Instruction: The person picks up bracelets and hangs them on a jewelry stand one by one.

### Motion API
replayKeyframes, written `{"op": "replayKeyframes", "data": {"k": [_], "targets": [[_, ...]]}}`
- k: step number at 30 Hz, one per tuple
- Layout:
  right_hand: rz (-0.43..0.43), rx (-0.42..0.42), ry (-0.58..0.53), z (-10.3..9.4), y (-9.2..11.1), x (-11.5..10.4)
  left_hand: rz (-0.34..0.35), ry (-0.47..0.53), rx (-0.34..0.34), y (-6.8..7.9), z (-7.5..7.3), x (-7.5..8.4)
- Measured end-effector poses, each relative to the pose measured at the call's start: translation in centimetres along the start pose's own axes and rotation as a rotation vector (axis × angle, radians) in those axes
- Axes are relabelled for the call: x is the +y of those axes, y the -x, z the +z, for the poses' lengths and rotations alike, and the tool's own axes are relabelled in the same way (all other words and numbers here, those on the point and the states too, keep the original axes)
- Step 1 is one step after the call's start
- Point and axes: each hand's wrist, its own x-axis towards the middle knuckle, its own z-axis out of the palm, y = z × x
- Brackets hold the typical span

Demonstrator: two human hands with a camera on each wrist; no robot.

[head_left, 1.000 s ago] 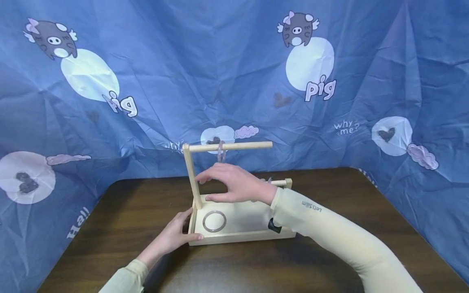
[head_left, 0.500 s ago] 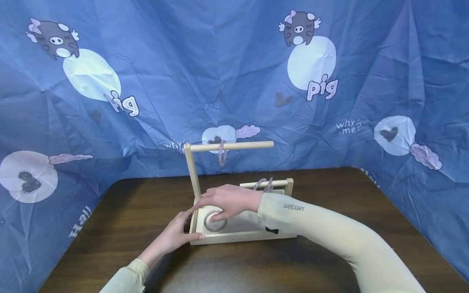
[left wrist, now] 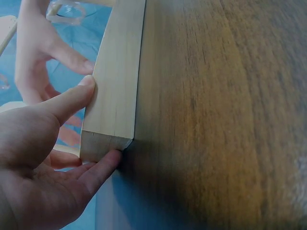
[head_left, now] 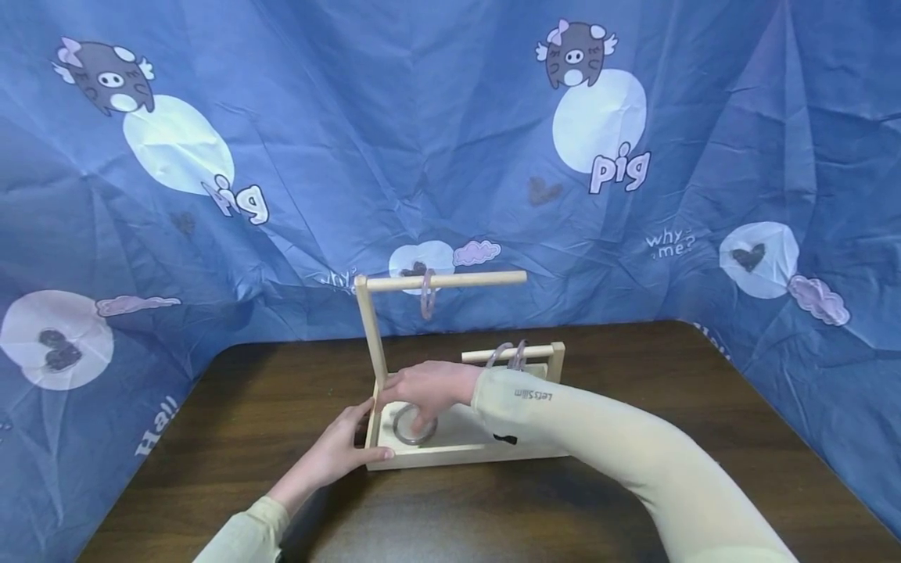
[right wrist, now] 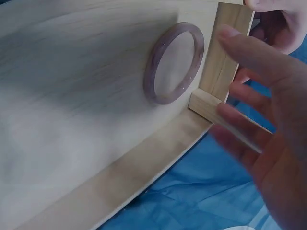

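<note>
My left hand [head_left: 336,447] grips the left end of a wooden jewelry stand [head_left: 464,453]. In the left wrist view its thumb lies on the tray wall [left wrist: 115,81] and its fingers wrap the corner. My right hand [head_left: 432,385] hovers over the left part of the tray, fingers spread and holding nothing. Below it a purplish translucent bangle [right wrist: 150,79] lies flat on the tray floor, apart from the right thumb and fingers in the right wrist view. In the head view the hand partly covers this bangle.
Another bangle [head_left: 425,303] hangs from the stand's tall upper bar [head_left: 486,278]. More bangles [head_left: 519,354] hang on the short lower bar [head_left: 476,356] at the right. A brown wooden table [head_left: 281,391] bears the stand; a blue printed cloth [head_left: 317,156] hangs behind.
My right hand has come down from in front of the hanging bangle to above the bangle in the tray. The left hand keeps its grip on the stand.
</note>
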Motion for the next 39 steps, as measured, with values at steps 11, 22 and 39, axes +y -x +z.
{"op": "replayKeyframes", "data": {"k": [11, 22, 39], "targets": [[0.101, -0.13, 0.001, 1.5, -0.6, 0.3, -0.01, 0.0, 0.0, 0.0, 0.3, -0.3], [0.059, -0.091, 0.035, 2.3, -0.3, 0.5, 0.021, -0.025, -0.002, 0.0, -0.2, -0.1], [0.044, -0.094, 0.062, 2.7, -0.4, 0.9, 0.007, -0.044, -0.025, -0.3, -0.3, -0.3]]}}
